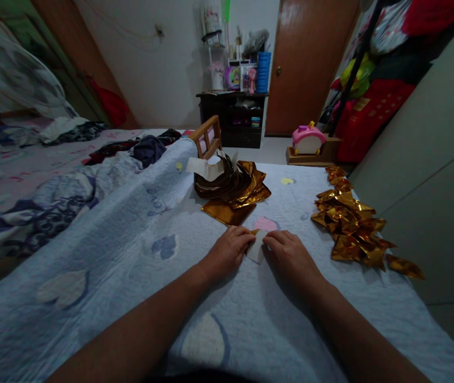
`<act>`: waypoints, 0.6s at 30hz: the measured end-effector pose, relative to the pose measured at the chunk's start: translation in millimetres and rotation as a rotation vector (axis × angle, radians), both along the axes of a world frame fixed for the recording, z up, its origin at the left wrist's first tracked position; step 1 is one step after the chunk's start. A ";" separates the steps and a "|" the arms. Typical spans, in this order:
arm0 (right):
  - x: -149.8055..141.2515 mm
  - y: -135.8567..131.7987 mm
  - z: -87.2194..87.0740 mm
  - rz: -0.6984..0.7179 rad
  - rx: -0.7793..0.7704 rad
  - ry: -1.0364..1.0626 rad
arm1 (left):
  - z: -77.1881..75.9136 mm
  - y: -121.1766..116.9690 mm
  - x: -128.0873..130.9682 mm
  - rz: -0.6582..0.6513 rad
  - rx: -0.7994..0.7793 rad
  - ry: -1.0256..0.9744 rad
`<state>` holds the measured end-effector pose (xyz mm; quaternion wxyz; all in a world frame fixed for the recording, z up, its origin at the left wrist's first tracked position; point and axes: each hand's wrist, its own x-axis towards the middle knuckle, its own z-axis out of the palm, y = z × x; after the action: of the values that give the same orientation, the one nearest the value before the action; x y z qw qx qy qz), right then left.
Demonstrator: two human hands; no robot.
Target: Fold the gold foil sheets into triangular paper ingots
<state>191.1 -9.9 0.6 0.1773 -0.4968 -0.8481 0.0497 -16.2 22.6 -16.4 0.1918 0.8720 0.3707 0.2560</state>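
A small sheet of paper [257,248], pale on top with a bit of gold at its far left corner, lies on the blue quilt between my two hands. My left hand [232,246] has its fingers closed on the left edge. On the opposite edge, the fingertips of my right hand [289,255] pinch the same sheet. Just beyond my hands is a fanned stack of gold foil paper [233,183], with one flat gold sheet [227,211] at its near side. Folded gold pieces [350,223] are heaped to the right.
The quilt [163,319] has heart patches and spreads under everything. Rumpled clothes and bedding [71,191] lie to the left. A small wooden rail [207,137] stands behind the stack. Further back are a dark cabinet [233,119], a door [310,64] and a pink toy [309,139].
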 end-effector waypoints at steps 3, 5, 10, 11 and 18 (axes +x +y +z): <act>0.7 1.9 -0.3 -0.034 0.005 -0.011 | 0.5 -0.3 0.5 0.005 -0.003 0.010; 0.4 1.4 -1.3 -0.046 0.005 0.004 | 0.7 -0.5 0.8 0.007 -0.007 0.016; -0.5 0.8 -9.3 -0.119 0.021 0.118 | 1.2 -0.8 0.2 0.002 0.001 -0.011; -0.9 1.8 -11.5 -0.130 0.018 0.138 | 1.3 -0.8 0.0 0.000 0.002 -0.014; -5.5 12.9 -19.3 -0.158 -0.086 0.215 | 2.0 -1.9 0.1 0.008 0.015 -0.055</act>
<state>185.5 3.1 -18.7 0.2491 -0.5608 -0.7797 0.1248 -16.2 20.7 -14.4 0.1943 0.8646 0.3665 0.2834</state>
